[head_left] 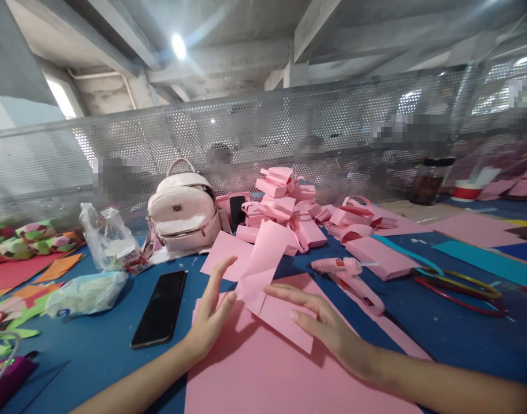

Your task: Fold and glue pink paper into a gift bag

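A folded pink paper piece (pixel 263 267) stands up in front of me, between my two hands. My left hand (pixel 212 316) is at its left side, fingers apart and curved, with nothing in them. My right hand (pixel 324 322) has its fingers stretched out at the piece's right side; the fingertips seem to touch its edge. Beneath both hands lie large pink sheets (pixel 246 368). A pink glue gun (pixel 352 279) rests to the right of the piece. Behind the piece rises a pile of folded pink paper shapes (pixel 285 201).
A black phone (pixel 160 310), a plastic packet (pixel 86 293) and a pale backpack (pixel 186 213) are on the left. Rings (pixel 466 287), blue strips (pixel 483 261) and a dark jar (pixel 430 181) are at right. A perforated metal screen (pixel 255 126) stands behind.
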{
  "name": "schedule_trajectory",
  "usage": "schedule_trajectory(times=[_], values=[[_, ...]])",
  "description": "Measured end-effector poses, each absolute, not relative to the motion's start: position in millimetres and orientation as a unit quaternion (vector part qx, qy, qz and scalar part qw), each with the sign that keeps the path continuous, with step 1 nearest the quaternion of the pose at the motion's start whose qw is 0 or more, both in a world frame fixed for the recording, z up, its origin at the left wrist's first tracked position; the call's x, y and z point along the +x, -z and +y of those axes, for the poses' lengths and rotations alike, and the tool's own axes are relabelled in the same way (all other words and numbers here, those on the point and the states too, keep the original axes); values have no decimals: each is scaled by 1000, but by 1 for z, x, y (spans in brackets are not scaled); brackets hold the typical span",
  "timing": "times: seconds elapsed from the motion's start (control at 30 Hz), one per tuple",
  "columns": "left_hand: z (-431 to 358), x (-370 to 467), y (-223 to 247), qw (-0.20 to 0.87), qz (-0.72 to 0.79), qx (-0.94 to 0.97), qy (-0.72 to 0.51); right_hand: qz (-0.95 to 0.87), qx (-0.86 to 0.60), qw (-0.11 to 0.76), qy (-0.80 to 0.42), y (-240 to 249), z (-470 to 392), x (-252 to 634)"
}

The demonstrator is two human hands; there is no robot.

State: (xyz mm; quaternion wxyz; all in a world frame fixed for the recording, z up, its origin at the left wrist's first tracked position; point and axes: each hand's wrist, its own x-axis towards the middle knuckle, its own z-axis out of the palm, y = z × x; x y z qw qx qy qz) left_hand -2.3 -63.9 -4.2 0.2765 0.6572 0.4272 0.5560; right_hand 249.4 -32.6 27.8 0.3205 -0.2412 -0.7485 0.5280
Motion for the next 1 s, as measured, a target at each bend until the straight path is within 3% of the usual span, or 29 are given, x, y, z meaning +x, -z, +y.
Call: schedule_trajectory(times=[1.0], values=[[-56, 1, -8, 210, 457, 614, -608, -757, -246, 325, -511, -29, -34, 249]])
